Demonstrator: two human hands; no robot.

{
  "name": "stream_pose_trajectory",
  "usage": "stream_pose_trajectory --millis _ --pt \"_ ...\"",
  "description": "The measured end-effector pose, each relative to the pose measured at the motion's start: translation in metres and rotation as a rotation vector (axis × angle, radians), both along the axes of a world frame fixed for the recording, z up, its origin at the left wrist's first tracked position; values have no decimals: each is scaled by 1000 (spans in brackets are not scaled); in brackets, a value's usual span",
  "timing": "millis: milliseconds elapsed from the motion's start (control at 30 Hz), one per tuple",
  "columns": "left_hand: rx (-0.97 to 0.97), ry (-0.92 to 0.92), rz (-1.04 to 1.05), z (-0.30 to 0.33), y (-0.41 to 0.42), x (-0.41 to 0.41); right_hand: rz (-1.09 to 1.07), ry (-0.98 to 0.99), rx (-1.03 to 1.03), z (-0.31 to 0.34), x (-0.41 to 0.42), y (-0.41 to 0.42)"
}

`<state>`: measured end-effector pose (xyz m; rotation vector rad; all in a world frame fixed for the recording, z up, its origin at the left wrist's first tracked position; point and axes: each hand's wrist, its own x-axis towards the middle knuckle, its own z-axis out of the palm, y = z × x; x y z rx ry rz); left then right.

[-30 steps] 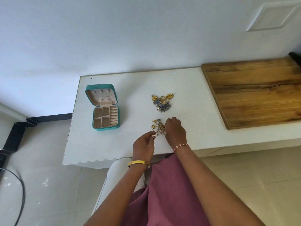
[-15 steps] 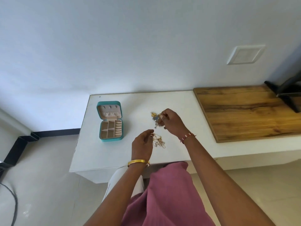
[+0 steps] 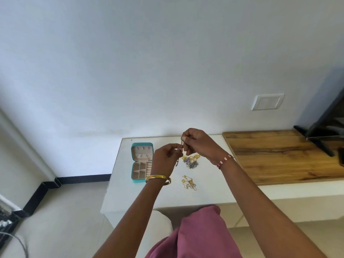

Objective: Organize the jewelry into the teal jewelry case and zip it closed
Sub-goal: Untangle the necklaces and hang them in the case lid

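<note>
Jewelry is being sorted, and the step in hand looks like freeing one small piece before it goes into the teal jewelry case, which lies open on the white table with its lid folded back toward the wall and its tan compartments showing nothing that can be made out inside. Just right of the case, raised above the table, both hands meet: the left hand, nearest the case, pinches the lower part of a thin dangling piece whose purple-tinted end hangs below its fingers, while the right hand, a little farther from the case and higher, pinches the upper end of what seems the same piece between thumb and fingertip. Whether it is an earring or a short chain is too small to tell. Farther right of the case, partly behind the hands, lies a cluster of gold and blue jewelry; nearer the table's front edge from there, well apart from the case, lies a tangle of gold chain. By this showing the task is at its beginning, with both heaps outside and the zip not yet touched. The next move probably calls for carrying the held piece leftward over the case and lowering it into one compartment, keeping the fine end from snagging on the dividers or the left wrist's gold bangle.
</note>
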<state>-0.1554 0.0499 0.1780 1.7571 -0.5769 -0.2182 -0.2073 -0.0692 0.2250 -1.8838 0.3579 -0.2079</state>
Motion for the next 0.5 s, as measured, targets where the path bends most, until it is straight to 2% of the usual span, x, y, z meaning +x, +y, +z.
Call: stream_pose_trajectory --millis 233,500 --pt "-112 98 -18 17 21 -3 -62 -48 -132 20 -16 8" --pt "50 27 -82 37 36 6 -130 -88 -398 21 -27 5"
